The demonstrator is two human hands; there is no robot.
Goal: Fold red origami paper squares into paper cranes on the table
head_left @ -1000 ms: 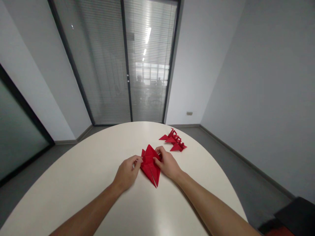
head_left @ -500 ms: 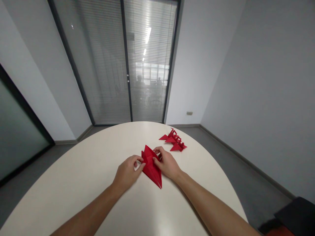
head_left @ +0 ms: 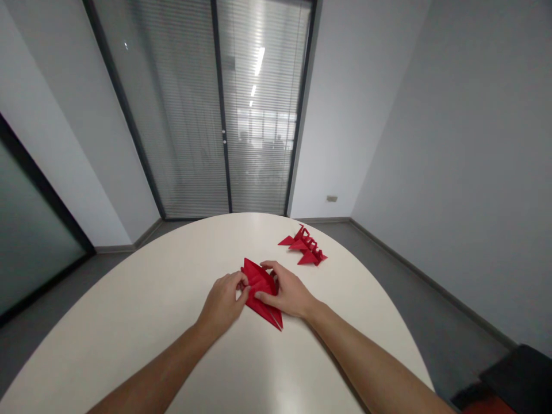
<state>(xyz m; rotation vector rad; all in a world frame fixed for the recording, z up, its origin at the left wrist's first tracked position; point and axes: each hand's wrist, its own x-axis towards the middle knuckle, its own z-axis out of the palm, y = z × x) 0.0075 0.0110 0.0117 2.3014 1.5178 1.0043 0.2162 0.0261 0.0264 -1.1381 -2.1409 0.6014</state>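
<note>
A partly folded sheet of red origami paper lies on the pale table between my two hands, its narrow split point toward me and a broad flap at the far end. My left hand pinches its left edge between thumb and fingertips. From the right, my right hand grips the paper, thumb on the upper face and fingers curled round the far right edge. The fingertips behind that edge are partly hidden. Beyond my right hand sit several finished red paper cranes in a close row.
The round cream table has its curved far edge in front of a glass partition with blinds. At the lower right is a black object, perhaps a chair, off the table.
My right thumb has slid left across the paper, and its fingers have shifted left too. The paper's far flap has tilted left and lower. My left hand has barely moved.
</note>
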